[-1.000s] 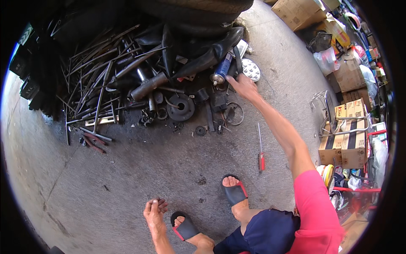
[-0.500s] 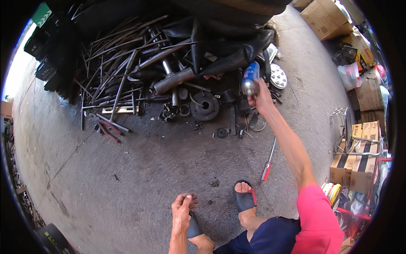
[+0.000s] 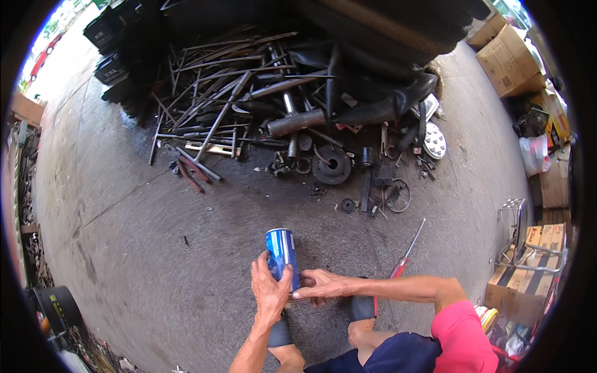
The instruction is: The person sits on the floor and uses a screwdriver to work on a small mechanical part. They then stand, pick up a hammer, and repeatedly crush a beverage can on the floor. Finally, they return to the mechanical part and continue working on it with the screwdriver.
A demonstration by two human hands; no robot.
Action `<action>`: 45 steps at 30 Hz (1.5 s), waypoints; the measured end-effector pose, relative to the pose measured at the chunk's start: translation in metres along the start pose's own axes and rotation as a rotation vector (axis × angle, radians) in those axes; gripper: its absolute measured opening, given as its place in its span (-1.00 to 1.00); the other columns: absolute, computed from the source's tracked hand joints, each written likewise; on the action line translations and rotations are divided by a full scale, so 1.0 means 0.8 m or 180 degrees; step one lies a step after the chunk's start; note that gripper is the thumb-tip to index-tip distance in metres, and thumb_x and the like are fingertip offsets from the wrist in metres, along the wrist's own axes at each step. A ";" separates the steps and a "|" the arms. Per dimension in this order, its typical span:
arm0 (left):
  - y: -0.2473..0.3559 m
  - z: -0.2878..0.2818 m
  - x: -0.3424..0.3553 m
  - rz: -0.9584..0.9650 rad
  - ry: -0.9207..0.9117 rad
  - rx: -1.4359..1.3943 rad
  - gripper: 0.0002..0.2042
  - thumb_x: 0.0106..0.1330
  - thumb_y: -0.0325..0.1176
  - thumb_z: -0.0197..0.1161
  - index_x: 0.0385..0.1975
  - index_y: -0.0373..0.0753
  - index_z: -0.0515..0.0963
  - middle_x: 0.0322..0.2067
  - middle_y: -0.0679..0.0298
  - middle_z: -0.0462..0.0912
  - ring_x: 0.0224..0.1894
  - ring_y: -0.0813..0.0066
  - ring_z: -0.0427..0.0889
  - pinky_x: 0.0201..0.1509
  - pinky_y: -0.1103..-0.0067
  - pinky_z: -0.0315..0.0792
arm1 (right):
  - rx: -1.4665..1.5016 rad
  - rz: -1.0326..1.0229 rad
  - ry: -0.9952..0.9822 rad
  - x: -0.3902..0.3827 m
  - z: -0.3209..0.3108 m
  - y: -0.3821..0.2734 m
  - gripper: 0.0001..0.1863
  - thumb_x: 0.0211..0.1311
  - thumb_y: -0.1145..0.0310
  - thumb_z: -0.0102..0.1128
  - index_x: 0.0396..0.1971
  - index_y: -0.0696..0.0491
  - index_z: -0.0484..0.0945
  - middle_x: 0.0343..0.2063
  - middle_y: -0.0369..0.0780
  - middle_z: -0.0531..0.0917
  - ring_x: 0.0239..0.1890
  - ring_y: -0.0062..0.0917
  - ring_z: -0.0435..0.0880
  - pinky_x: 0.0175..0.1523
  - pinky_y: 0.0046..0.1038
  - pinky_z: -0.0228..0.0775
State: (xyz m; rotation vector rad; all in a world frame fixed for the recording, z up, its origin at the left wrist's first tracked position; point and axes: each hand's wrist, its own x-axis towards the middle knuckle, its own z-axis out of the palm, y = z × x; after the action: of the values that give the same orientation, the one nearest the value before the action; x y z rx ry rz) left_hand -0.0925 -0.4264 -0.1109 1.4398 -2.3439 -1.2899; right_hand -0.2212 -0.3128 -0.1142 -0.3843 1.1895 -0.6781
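Blue can [image 3: 282, 253] brought down from the scrap pile [image 3: 292, 118] to just above the feet, left hand [image 3: 269, 291] wrapped around its lower half, right hand [image 3: 321, 285] fingertips pinching its base, red-handled screwdriver [image 3: 405, 253] right of the can, brown cardboard boxes [image 3: 507, 59] far upper right of it.

The left hand [image 3: 269, 289] points up toward twelve o'clock, its fingers curled tight in a grip. The right hand [image 3: 320, 286] reaches in from three o'clock, arm stretched flat, fingertips touching beside the left thumb.
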 end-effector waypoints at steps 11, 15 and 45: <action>-0.072 0.030 0.009 0.1094 0.0369 0.1679 -0.19 -0.14 -0.19 0.42 0.12 -0.42 0.17 -0.06 -0.05 0.38 -0.14 0.08 0.42 -0.12 0.27 0.32 | -0.4545 -0.2087 0.2950 0.083 -0.152 -0.168 -0.81 -0.03 0.39 0.13 -0.40 0.14 0.43 -0.37 -0.11 0.49 -0.25 -0.28 0.51 -0.20 -0.25 0.38; -0.066 0.031 0.011 0.1048 0.0362 0.1718 -0.22 -0.16 -0.24 0.42 0.08 -0.42 0.19 -0.13 -0.02 0.41 -0.17 0.07 0.44 -0.11 0.29 0.33 | -0.5232 -0.2056 0.3917 0.121 -0.208 -0.210 -0.80 -0.06 0.54 0.07 -0.34 0.16 0.45 -0.34 -0.11 0.49 -0.17 -0.31 0.48 -0.08 -0.34 0.29; -0.066 0.014 0.019 0.0796 0.0180 0.1375 -0.23 -0.27 -0.27 0.45 0.03 -0.39 0.25 -0.31 0.06 0.42 -0.27 0.13 0.44 -0.25 0.34 0.33 | -0.2207 -0.0705 0.2634 0.141 -0.216 -0.333 -0.78 -0.12 0.31 0.16 -0.55 0.19 0.53 -0.62 -0.11 0.58 -0.73 -0.39 0.53 -0.61 -0.37 0.39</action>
State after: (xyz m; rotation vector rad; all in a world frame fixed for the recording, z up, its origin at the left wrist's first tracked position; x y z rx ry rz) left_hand -0.0697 -0.4413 -0.1601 1.1954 -2.7684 -0.7011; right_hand -0.4338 -0.5733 -0.0921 -0.8717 2.2043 -0.6101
